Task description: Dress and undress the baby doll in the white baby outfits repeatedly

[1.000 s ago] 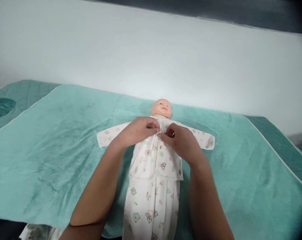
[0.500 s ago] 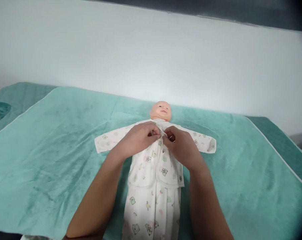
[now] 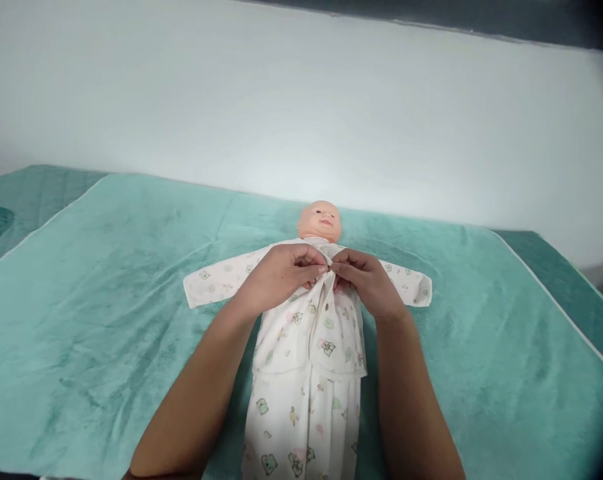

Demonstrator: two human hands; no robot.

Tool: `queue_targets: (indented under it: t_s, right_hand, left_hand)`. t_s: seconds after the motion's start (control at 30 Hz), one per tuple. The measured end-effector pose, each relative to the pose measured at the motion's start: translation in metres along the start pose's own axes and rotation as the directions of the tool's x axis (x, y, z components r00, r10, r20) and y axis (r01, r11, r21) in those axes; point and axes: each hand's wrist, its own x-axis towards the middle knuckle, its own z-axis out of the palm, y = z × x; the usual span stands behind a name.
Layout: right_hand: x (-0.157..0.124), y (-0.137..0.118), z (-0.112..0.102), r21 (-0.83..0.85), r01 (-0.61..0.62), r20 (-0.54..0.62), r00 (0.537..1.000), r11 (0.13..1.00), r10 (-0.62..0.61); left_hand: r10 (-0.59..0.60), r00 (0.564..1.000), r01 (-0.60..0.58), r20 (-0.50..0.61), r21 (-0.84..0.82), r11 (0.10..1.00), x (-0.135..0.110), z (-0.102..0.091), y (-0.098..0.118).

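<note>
A baby doll (image 3: 320,222) lies on its back, head away from me, in a white baby jacket (image 3: 306,337) with small printed animals. Matching trousers (image 3: 301,427) cover its legs. My left hand (image 3: 292,272) pinches one front edge of the jacket just below the neck. Opposite it, my right hand (image 3: 364,277) pinches the other edge, and the fingertips of both hands nearly meet. The cloth between them is lifted into a fold; any fastener there is too small to make out. Both sleeves stretch out sideways.
Under the doll, a green plush blanket (image 3: 106,320) with some wrinkles covers the surface. Darker green cloth (image 3: 556,287) shows at the right beyond a white edge. A pale wall (image 3: 281,100) rises right behind the doll's head.
My fingertips have come closer together at the jacket's front and lifted the cloth a little. My right fingers have closed more tightly on the edge. The doll lies almost unchanged.
</note>
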Motion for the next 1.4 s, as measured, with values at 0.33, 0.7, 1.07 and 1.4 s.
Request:
queue_targets:
  t_s: [0.33, 0.7, 1.07, 1.4]
  right_hand:
    - [0.003, 0.010, -0.006, 0.060, 0.024, 0.064, 0.998, 0.998, -0.027]
    - [0.000, 0.009, -0.005, 0.058, 0.057, 0.121, 0.991, 0.997, -0.064]
    - [0.000, 0.005, 0.003, -0.094, 0.081, 0.053, 0.996, 0.992, -0.076]
    - [0.001, 0.005, -0.002, -0.069, 0.083, 0.075, 0.994, 0.994, -0.078]
  left_hand:
    - [0.008, 0.999, -0.011, -0.052, -0.052, 0.999, 0.005, 0.004, -0.002]
    - [0.009, 1.000, -0.008, 0.009, -0.105, 0.994, 0.006, -0.002, -0.007]
    - [0.013, 1.000, -0.012, 0.006, -0.094, 0.995, 0.003, 0.001, -0.003]
    - [0.019, 1.000, -0.023, -0.022, -0.198, 0.980, 0.003, 0.000, -0.004]
